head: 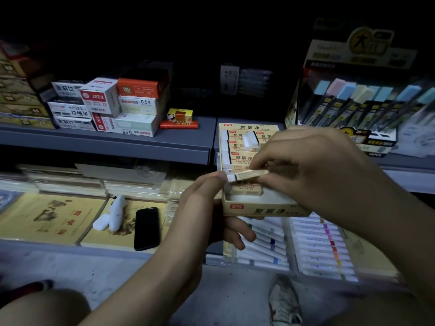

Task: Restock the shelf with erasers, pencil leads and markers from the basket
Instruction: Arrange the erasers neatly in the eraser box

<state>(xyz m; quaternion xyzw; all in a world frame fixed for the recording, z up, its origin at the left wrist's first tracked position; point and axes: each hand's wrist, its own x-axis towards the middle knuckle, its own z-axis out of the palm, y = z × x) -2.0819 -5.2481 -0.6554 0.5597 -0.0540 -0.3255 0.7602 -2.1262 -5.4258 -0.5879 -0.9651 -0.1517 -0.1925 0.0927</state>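
I see the left hand [200, 208] curled under the eraser box [263, 209], held against the shelf [117, 147] edge, its thumb touching the eraser [247, 175]. The right hand [317, 165] pinches that eraser just above the box.

The left hand [207, 208] holds the open eraser box [263, 209] from below; the right hand [317, 165] pinches one eraser [247, 175] just above it.

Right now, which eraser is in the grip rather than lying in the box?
The eraser turned on edge over the eraser box, pinched by the right hand; the other erasers lie flat, label up, inside.
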